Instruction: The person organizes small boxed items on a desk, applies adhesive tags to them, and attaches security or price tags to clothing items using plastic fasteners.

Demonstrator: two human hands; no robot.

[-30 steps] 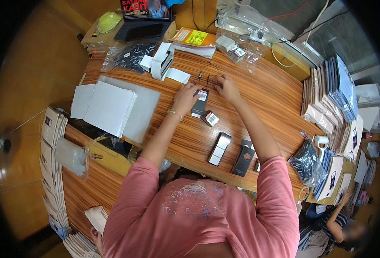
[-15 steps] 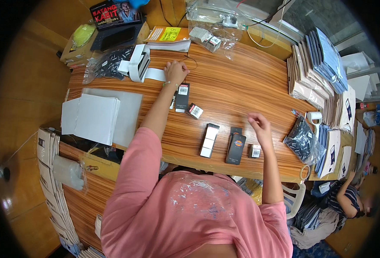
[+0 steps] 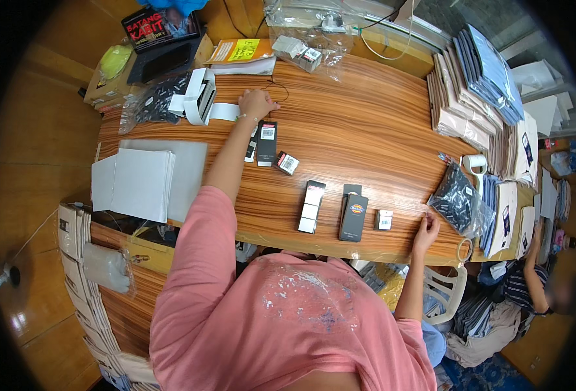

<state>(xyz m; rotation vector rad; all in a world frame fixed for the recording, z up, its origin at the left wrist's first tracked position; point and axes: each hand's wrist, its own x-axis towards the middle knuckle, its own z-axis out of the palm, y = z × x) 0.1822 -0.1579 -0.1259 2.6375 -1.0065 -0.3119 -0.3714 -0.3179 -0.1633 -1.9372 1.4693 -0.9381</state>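
Your left hand [image 3: 256,104] is at the far side of the table [image 3: 366,124], fingers bent downward beside a thin dark cord [image 3: 287,93] that loops out on the tabletop. The fingertips are hidden, so you cannot tell from this view whether they pinch the cord. Just below that hand lies a black tag [image 3: 267,146] with a white barcode sticker at its upper end; a second dark tag [image 3: 251,147] sits at its left side, partly hidden by your wrist. A small block of barcode labels [image 3: 287,163] lies just beyond the black tag's lower right corner.

Your right hand [image 3: 426,234] is near the table's front edge, relaxed, fingers parted and loosely bent. It is just below a clear bag of small black pieces [image 3: 455,202].

Between your hands, in a row along the near edge: a long dark stack with white stickers [image 3: 311,208], a black tag stack with an oval emblem [image 3: 353,218], and a small label stack [image 3: 383,220]. A white paper strip [image 3: 224,111] lies left of your left hand.
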